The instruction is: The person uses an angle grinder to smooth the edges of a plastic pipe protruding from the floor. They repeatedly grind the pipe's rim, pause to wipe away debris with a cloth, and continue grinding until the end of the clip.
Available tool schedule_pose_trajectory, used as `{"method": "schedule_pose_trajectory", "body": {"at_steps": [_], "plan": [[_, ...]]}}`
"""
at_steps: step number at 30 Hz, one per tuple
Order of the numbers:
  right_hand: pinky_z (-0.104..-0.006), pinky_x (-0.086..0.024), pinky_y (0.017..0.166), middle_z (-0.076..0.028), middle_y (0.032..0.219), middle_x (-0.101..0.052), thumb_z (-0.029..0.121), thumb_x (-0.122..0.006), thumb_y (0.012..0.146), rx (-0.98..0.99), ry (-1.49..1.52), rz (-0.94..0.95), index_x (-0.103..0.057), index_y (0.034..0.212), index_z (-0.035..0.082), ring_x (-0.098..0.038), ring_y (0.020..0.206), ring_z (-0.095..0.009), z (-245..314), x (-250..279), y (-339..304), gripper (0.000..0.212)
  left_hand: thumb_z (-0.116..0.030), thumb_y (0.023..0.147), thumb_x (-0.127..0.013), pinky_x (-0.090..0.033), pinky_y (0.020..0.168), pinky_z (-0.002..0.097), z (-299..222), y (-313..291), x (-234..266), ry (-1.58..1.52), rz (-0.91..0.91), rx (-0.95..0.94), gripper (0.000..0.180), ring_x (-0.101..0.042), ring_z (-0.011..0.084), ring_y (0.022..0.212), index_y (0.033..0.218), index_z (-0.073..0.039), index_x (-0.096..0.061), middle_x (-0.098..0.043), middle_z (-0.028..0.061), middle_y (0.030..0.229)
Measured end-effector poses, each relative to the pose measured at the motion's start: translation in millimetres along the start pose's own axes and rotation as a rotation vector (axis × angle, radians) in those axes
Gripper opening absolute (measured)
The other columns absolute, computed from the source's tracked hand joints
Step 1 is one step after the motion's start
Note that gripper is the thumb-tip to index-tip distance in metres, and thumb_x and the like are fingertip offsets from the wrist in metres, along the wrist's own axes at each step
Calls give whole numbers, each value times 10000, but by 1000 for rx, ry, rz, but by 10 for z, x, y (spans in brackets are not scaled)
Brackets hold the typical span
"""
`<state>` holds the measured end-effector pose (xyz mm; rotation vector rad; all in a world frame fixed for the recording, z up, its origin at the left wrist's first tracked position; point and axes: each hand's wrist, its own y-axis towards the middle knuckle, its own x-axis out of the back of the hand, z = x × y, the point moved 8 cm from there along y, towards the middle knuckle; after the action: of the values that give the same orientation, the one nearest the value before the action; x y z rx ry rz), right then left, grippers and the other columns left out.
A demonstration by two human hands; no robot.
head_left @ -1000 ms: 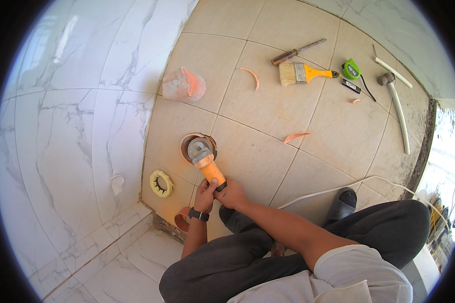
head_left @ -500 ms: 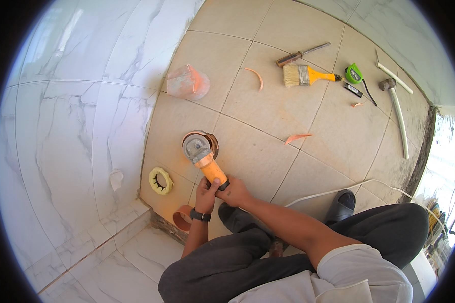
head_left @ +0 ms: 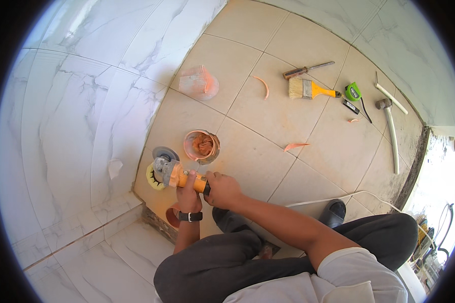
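Note:
Both my hands grip a yellow angle grinder (head_left: 193,183) with a grey head and a round disc. My left hand (head_left: 188,196), with a dark wristwatch, wraps the body near the head; my right hand (head_left: 221,190) is closed round the rear end. The grinder's disc (head_left: 165,154) is tilted up, over part of a pale yellow notched ring (head_left: 154,177). Just right of the disc, an orange pipe opening (head_left: 202,146) is set in the floor, stuffed with brownish crumpled material. An orange pipe ring (head_left: 173,216) lies beside my left wrist, partly hidden by it.
A dusty orange pipe piece (head_left: 199,83) stands near the marbled wall. Orange offcuts (head_left: 295,146) are scattered about. To the right lie a paintbrush (head_left: 313,89), screwdriver (head_left: 308,69), green tape measure (head_left: 353,91) and hammer (head_left: 391,134). A white cable (head_left: 338,198) runs past my foot.
Both hands have moved the grinder left, off the pipe opening, and turned it so its disc faces up. The stuffing inside the opening now shows.

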<state>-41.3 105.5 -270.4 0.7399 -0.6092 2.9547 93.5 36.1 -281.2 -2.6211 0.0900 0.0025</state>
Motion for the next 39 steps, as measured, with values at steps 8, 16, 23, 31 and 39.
{"method": "schedule_pose_trajectory", "body": {"at_steps": [8,16,23,31,39], "plan": [[-364,-536,933,-168,1226,-665,217,-851,758,233,341,416,-433,1525,42,-666,1073,-275,-128,152,-118,891,-93,870,-659,-576,883,442,344,37,78,-594,147,198,287,-665,281,929,1133,-17,-572,-647,114,1005],[-337,-504,1027,-60,1358,-639,-8,-797,853,70,785,770,-385,1607,77,-599,1191,-155,-232,158,-180,863,-136,811,-656,-574,877,510,306,74,35,-774,183,226,373,-661,323,922,1150,-12,-561,-641,139,980],[-333,-507,1033,-90,1328,-671,-59,-798,814,53,705,689,-424,1590,93,-610,1170,-146,-209,142,-210,874,-137,813,-641,-555,925,502,303,85,56,-811,294,161,390,-648,312,973,1172,-9,-556,-637,132,1020],[-316,-542,815,-100,1028,-720,188,-833,787,-161,721,849,-598,1367,-8,-664,888,-164,-95,180,-136,655,-155,811,-672,-534,973,529,347,76,-67,-892,343,228,446,-654,299,999,1222,-32,-547,-640,120,1037],[-355,-547,721,-136,831,-702,301,-826,691,-157,265,480,-679,1007,-45,-682,753,-257,35,394,45,491,-238,895,-674,-470,1066,489,209,-59,-543,-738,621,243,510,-618,287,1161,1338,-27,-531,-654,143,1196]]}}
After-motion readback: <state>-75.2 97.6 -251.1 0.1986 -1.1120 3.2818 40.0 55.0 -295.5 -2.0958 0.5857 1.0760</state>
